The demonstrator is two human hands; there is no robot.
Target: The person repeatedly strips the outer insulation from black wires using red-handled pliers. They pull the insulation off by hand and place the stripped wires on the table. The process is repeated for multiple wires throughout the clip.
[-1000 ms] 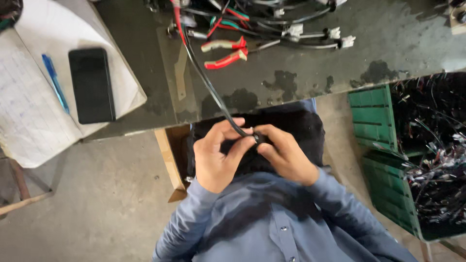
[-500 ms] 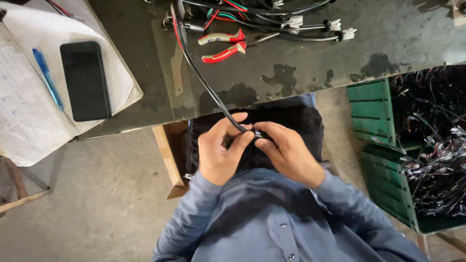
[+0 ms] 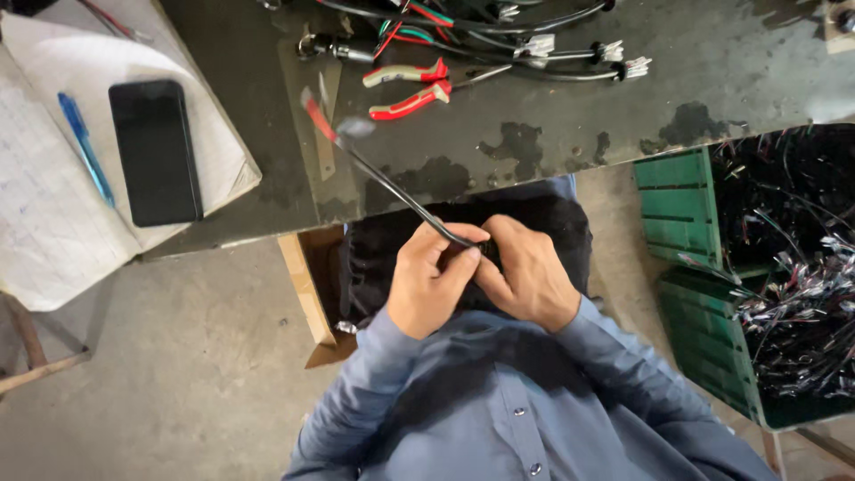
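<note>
My left hand (image 3: 429,281) and my right hand (image 3: 525,274) meet in front of my chest, both pinched on the near end of a black sheathed cable (image 3: 392,189). The cable runs up and to the left from my fingers, and its far end with a red wire (image 3: 316,115) hangs blurred over the dark workbench (image 3: 534,134). My thumbs and fingertips cover the cable's near tip, so what is at that end stays hidden. Blue shirt sleeves cover both forearms. Below my hands sits an open cardboard box (image 3: 301,285) holding dark material.
Red-handled pliers (image 3: 410,89) and a bundle of wired cables with white connectors (image 3: 552,44) lie on the bench. At the left are an open notebook (image 3: 44,205), a blue pen (image 3: 85,147) and a black phone (image 3: 155,151). Green crates (image 3: 695,223) of black wire pieces stand at right.
The cable's far end has come free of the bundle on the bench and swung left toward me. My hands stay together on its near end, shifted slightly.
</note>
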